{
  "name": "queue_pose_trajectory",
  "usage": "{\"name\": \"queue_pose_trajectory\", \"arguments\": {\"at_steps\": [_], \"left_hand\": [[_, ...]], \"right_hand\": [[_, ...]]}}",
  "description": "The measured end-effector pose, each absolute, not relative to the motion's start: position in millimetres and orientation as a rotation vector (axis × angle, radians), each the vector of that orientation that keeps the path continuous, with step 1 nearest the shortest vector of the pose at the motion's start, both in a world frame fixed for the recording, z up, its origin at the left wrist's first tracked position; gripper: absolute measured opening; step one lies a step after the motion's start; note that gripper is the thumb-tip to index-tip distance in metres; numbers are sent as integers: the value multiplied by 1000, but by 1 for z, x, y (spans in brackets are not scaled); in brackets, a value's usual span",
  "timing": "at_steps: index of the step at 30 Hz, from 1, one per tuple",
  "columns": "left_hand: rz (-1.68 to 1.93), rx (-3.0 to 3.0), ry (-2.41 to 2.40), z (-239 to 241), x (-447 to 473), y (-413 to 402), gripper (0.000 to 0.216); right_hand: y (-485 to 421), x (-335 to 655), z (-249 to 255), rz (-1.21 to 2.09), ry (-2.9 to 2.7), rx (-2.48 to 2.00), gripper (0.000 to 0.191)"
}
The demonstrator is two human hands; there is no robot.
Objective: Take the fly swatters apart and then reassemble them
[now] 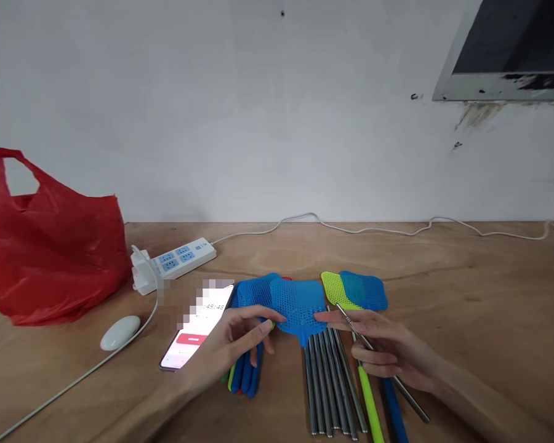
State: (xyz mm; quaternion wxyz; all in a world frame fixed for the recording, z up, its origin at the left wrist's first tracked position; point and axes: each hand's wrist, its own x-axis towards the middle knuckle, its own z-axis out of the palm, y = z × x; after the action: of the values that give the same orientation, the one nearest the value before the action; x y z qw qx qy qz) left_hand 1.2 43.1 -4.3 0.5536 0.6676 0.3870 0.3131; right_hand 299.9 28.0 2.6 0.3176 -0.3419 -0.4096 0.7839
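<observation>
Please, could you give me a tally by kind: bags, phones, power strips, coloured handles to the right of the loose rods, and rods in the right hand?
Bag: 1
Phone: 1
Power strip: 1
Handles: 2, one lime handle and one blue handle
Rod in right hand: 1
Total: 6

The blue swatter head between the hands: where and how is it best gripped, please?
Probably pinch the blue swatter head by its left edge, left hand coming from the left: its mesh is broad and flat, and the right hand holds a metal rod.
</observation>
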Motion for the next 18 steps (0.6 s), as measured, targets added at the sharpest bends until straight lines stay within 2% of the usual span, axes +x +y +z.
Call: {"name": "queue_pose_trajectory", "arguments": {"at_steps": [8, 13, 18], "left_hand": [[978, 1586, 1182, -10, -3, 57, 42], [945, 1699, 1299, -10, -5, 60, 44], [878, 1950, 1375, -14, -6, 63, 36]], "right_hand": [[33, 302, 3, 2050, -996, -898, 30], [36, 301, 0, 2049, -986, -918, 31], [37, 297, -5, 1993, -1005, -908, 30]]}}
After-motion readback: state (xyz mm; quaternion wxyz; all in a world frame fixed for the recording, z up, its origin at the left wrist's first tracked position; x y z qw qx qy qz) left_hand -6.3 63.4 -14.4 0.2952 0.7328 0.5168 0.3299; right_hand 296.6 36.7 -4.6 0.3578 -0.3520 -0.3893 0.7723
